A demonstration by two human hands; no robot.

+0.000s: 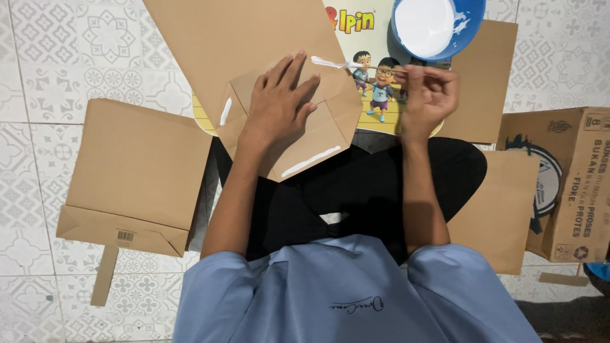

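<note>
My left hand (281,100) presses flat, fingers spread, on the folded bottom flaps of a brown paper bag (241,44) lying across a small table. White glue lines (310,161) run along the flap edges. My right hand (429,95) pinches a thin brush (346,64) whose tip, loaded with white glue, touches the flap's upper edge. A blue bowl of white glue (429,24) sits just above my right hand.
A finished brown paper bag (136,171) lies on the tiled floor at left. More brown paper (502,203) lies at right, beside a cardboard box (565,184). The small table (381,111) has a cartoon picture on top. My crossed legs in black sit below it.
</note>
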